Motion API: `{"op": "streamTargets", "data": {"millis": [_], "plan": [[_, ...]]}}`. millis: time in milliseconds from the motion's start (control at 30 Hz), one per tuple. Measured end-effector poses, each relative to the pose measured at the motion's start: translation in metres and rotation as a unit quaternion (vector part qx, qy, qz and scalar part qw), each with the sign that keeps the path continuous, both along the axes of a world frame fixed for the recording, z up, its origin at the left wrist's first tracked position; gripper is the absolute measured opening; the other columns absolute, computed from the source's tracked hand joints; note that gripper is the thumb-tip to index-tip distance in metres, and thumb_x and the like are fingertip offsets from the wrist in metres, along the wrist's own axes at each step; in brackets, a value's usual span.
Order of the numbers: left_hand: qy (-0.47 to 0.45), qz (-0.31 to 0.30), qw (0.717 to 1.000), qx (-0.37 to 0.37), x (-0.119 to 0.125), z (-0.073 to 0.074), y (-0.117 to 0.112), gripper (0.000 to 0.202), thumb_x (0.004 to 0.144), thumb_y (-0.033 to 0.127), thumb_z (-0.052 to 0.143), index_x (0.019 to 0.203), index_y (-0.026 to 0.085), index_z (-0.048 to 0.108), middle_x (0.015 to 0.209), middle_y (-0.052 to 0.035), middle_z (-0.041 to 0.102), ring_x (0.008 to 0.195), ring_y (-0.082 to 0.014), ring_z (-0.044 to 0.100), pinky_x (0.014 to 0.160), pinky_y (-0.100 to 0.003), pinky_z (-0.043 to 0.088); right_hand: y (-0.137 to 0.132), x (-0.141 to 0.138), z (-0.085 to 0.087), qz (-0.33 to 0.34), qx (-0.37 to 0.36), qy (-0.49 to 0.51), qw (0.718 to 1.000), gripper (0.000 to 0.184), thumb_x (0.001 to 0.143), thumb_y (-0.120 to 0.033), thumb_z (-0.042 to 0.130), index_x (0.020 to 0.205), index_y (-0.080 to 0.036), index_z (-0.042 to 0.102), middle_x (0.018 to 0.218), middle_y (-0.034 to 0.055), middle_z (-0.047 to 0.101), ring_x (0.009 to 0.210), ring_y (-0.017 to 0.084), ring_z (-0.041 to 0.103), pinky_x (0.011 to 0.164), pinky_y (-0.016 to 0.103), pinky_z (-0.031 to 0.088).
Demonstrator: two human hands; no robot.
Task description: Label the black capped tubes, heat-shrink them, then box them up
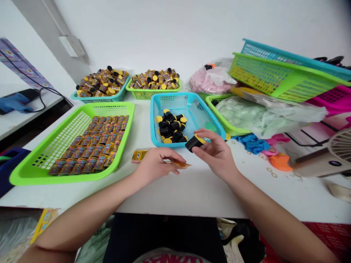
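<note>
My right hand (215,151) grips a small black canister with a yellow lid (195,143), tilted above the front of the blue basket (189,98). Inside that basket lie several similar black canisters (172,126). Between the thumb and fingers of my left hand (159,164) is a thin yellow-orange printed label (181,164). A stack of yellow printed labels (138,156) lies on the table just left of that hand. The two hands are apart, and the label does not touch the canister.
A green basket (20,175) at left holds rows of labelled canisters. Two full baskets (153,94) stand by the wall. Stacked baskets (274,75), plastic bags (241,113), balloons (253,143) and a small fan (323,159) crowd the right. A heat gun (19,100) rests far left.
</note>
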State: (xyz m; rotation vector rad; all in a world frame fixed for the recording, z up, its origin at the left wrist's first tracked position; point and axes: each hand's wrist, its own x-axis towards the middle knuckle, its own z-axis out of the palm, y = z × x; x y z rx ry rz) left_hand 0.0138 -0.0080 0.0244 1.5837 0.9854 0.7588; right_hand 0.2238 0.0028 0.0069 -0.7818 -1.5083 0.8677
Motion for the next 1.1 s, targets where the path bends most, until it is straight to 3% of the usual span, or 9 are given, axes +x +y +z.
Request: {"op": "streamTargets", "data": {"millis": [67, 167, 300, 433, 533, 700, 800, 933, 1100], "plan": [[0.009, 0.021, 1.0, 0.003, 0.001, -0.015, 0.0, 0.019, 0.078, 0.032, 0.075, 0.091, 0.019, 0.074, 0.085, -0.003, 0.075, 0.068, -0.0153, 0.069, 0.061, -0.025, 0.055, -0.004, -0.002, 0.0, -0.007, -0.004, -0.007, 1.0, 0.025, 0.081, -0.033, 0.076, 0.099, -0.03, 0.058, 0.113, 0.0037, 0.062, 0.105, 0.018, 0.064, 0.065, 0.027, 0.058], [0.044, 0.034, 0.996, 0.075, -0.001, -0.031, -0.004, 0.032, 0.086, 0.031, 0.067, 0.117, 0.024, 0.063, 0.09, -0.0012, 0.075, 0.078, -0.0155, 0.07, 0.07, -0.026, 0.054, -0.007, -0.004, 0.0, -0.019, -0.01, -0.021, 1.0, 0.02, 0.084, -0.035, 0.074, 0.092, -0.028, 0.056, 0.1, 0.0024, 0.067, 0.104, 0.018, 0.065, 0.076, 0.03, 0.059], [0.097, 0.018, 0.991, 0.087, -0.002, -0.033, -0.008, 0.043, 0.096, 0.037, 0.053, 0.135, 0.025, 0.042, 0.076, 0.0019, 0.071, 0.063, -0.0151, 0.066, 0.063, -0.027, 0.048, -0.01, -0.004, 0.0, -0.003, -0.063, -0.004, 0.998, 0.021, 0.084, -0.038, 0.074, 0.097, -0.028, 0.062, 0.097, 0.0019, 0.071, 0.084, 0.015, 0.067, 0.068, 0.029, 0.058], [0.11, 0.0, 0.99, 0.084, -0.002, -0.033, -0.007, 0.05, 0.095, 0.033, 0.051, 0.14, 0.022, 0.031, 0.085, -0.0027, 0.073, 0.075, -0.0189, 0.07, 0.071, -0.031, 0.05, -0.012, -0.001, -0.002, 0.025, -0.106, -0.001, 0.994, 0.023, 0.084, -0.043, 0.073, 0.098, -0.027, 0.064, 0.092, 0.0011, 0.071, 0.07, 0.013, 0.065, 0.059, 0.027, 0.056], [0.084, -0.008, 0.99, 0.115, -0.004, -0.039, -0.006, 0.054, 0.093, 0.029, 0.052, 0.142, 0.022, 0.028, 0.078, -0.0003, 0.07, 0.069, -0.0175, 0.069, 0.069, -0.03, 0.051, -0.011, 0.001, -0.004, 0.05, -0.129, -0.019, 0.99, 0.02, 0.089, -0.042, 0.067, 0.102, -0.027, 0.067, 0.092, 0.0017, 0.07, 0.064, 0.012, 0.062, 0.058, 0.028, 0.056], [-0.017, 0.0, 0.993, 0.118, -0.006, -0.044, -0.007, 0.054, 0.093, 0.021, 0.049, 0.142, 0.022, 0.025, 0.078, 0.0008, 0.068, 0.081, -0.0172, 0.072, 0.072, -0.029, 0.052, -0.008, 0.003, 0.0, 0.064, -0.059, -0.08, 0.993, 0.017, 0.088, -0.033, 0.068, 0.103, -0.028, 0.072, 0.101, 0.0041, 0.065, 0.067, 0.011, 0.059, 0.057, 0.027, 0.056], [-0.061, -0.01, 0.994, 0.093, -0.003, -0.038, -0.008, 0.06, 0.091, 0.024, 0.057, 0.141, 0.023, 0.023, 0.091, -0.0033, 0.07, 0.087, -0.018, 0.072, 0.071, -0.028, 0.054, -0.007, 0.003, 0.001, 0.068, -0.009, -0.107, 0.992, 0.027, 0.084, -0.026, 0.073, 0.111, -0.032, 0.071, 0.103, 0.0038, 0.065, 0.077, 0.013, 0.061, 0.065, 0.028, 0.057], [-0.13, -0.034, 0.99, 0.05, 0.002, -0.032, -0.008, 0.077, 0.086, 0.021, 0.066, 0.142, 0.026, 0.014, 0.094, -0.003, 0.07, 0.079, -0.0139, 0.069, 0.072, -0.027, 0.053, -0.009, 0.001, -0.003, 0.119, -0.024, -0.087, 0.989, 0.047, 0.075, -0.022, 0.082, 0.118, -0.032, 0.067, 0.103, 0.002, 0.071, 0.091, 0.017, 0.068, 0.083, 0.033, 0.059], [-0.151, -0.061, 0.986, 0.025, 0.002, -0.03, -0.006, 0.082, 0.082, 0.02, 0.071, 0.142, 0.027, 0.014, 0.085, 0.0008, 0.069, 0.072, -0.0113, 0.066, 0.072, -0.026, 0.052, -0.013, -0.004, -0.006, 0.138, -0.02, -0.078, 0.987, 0.035, 0.077, -0.018, 0.079, 0.109, -0.029, 0.068, 0.109, 0.003, 0.072, 0.101, 0.018, 0.068, 0.092, 0.037, 0.057]]}}
